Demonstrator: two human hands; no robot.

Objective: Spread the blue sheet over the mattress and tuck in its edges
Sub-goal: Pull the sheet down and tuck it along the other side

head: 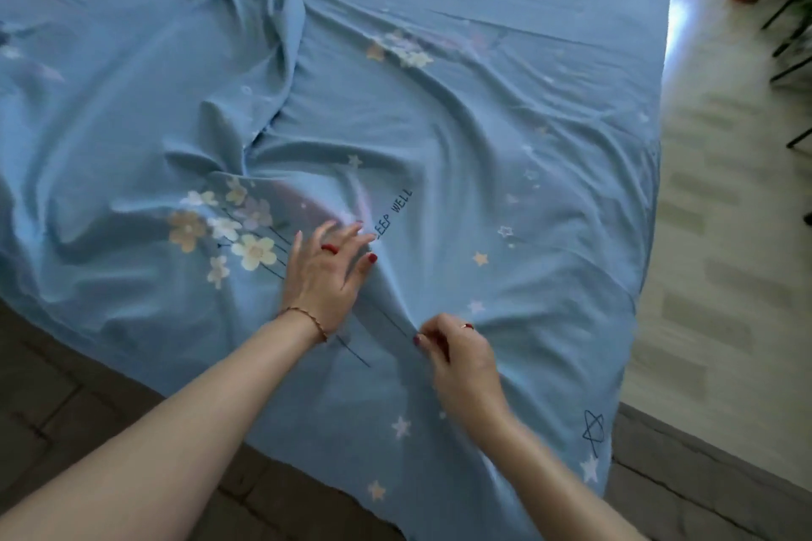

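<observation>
We find the blue sheet (461,110) lying across the bed, rumpled, with a deep fold running from the far left toward the near centre. Its near edge hangs over the bed's side above the dark floor (66,400). The left hand (323,272) rests flat on the sheet, fingers spread, beside the flower print (219,228). The right hand (457,358) pinches a ridge of the sheet, just right of the left hand.
</observation>
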